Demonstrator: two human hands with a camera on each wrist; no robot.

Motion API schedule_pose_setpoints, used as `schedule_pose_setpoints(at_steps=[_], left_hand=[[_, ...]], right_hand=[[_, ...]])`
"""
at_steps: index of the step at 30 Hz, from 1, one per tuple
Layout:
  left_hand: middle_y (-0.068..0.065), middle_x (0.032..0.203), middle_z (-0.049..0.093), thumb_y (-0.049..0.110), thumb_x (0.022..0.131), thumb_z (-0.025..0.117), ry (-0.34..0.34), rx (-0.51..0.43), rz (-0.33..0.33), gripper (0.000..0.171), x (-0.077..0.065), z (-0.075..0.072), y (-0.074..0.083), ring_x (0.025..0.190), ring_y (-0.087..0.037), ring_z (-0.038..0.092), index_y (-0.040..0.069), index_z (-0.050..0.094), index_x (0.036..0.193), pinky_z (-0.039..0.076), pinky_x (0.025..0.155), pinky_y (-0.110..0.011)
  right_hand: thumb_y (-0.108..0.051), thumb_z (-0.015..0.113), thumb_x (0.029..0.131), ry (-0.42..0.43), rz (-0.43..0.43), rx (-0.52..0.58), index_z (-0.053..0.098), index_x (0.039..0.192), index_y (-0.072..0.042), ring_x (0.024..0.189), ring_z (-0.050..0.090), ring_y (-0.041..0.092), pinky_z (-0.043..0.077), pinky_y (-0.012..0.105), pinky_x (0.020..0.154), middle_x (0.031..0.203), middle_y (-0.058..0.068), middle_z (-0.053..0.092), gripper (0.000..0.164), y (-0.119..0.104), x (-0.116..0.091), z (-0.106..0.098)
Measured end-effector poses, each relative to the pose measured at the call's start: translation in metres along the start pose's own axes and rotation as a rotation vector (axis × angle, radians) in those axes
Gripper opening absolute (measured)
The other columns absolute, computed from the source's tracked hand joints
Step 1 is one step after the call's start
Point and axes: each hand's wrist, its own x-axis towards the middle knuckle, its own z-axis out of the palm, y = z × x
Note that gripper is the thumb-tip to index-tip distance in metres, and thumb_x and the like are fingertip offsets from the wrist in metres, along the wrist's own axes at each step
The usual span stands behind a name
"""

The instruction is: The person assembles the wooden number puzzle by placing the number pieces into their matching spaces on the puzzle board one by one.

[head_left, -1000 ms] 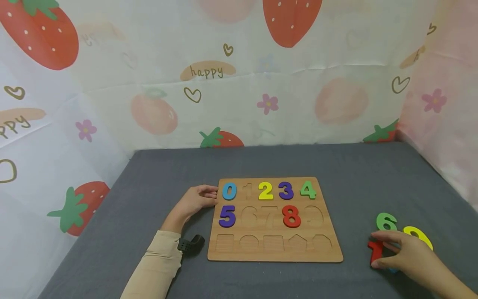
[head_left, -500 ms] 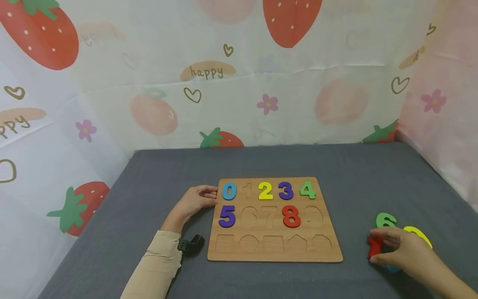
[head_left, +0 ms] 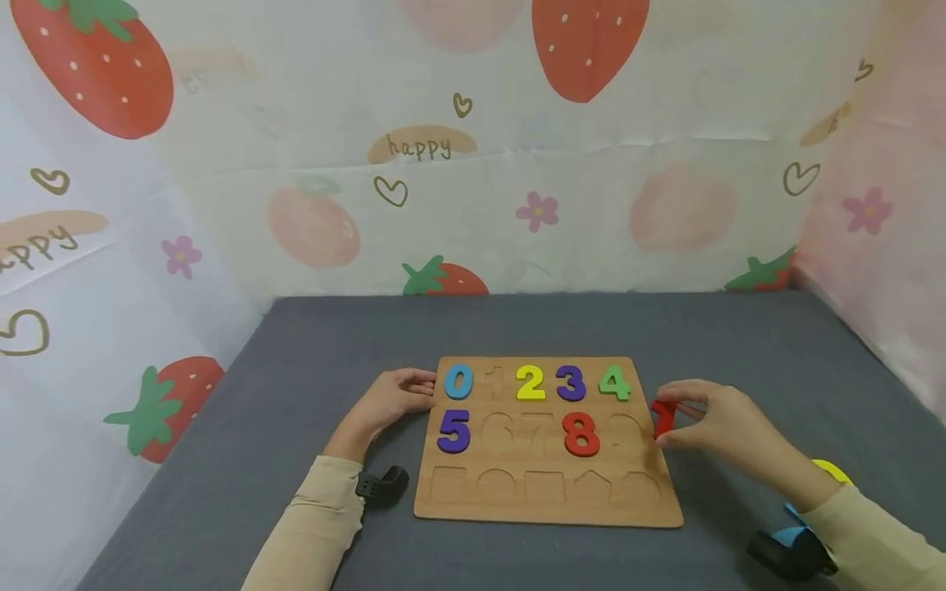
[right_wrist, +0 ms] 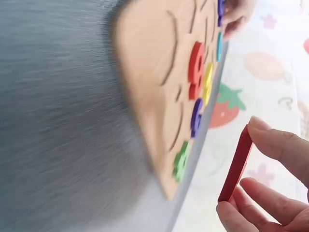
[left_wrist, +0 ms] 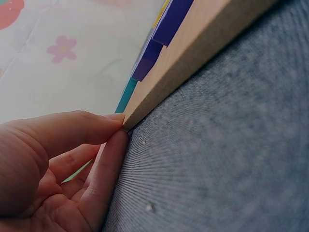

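A wooden number puzzle board (head_left: 547, 510) lies on the dark grey cloth. My left hand (head_left: 392, 402) holds its left edge; in the left wrist view the thumb and a finger pinch the board's edge (left_wrist: 166, 77). My right hand (head_left: 727, 423) pinches a red number 1 (head_left: 665, 419) just beyond the board's right edge. Seen from the right wrist, the red piece (right_wrist: 235, 166) is edge-on between thumb and fingertips. On the board sit the blue 0 (head_left: 458, 382), yellow 2 (head_left: 530, 383), purple 3 (head_left: 571, 383), green 4 (head_left: 615, 383), purple 5 (head_left: 454, 432) and red 8 (head_left: 580, 435).
Bare outlines show in the board's other recesses, including the whole front row. A yellow piece (head_left: 833, 470) and a light blue piece (head_left: 791, 536) lie at the right, partly covered by my right forearm. A strawberry-print curtain (head_left: 584, 205) stands behind the table.
My right hand has carried the red 1 leftward and away from me, from the loose pieces to the board's right edge. The left hand stays at the board; the head view shifts slightly.
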Motion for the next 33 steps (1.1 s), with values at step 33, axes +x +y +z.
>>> schedule_pose_setpoints(at_steps=[33], left_hand=[[-0.021, 0.124, 0.065, 0.006, 0.089, 0.071, 0.010, 0.015, -0.008, 0.050, 0.000, 0.000, -0.002, 0.112, -0.027, 0.063, -0.003, 0.057, 0.136, 0.056, 0.092, -0.035]], right_hand=[[-0.017, 0.087, 0.076, -0.175, -0.144, 0.073, 0.066, 0.128, -0.002, 0.127, 0.057, 0.036, 0.048, 0.048, 0.106, 0.134, 0.015, 0.064, 0.058, -0.085, 0.128, 0.079]])
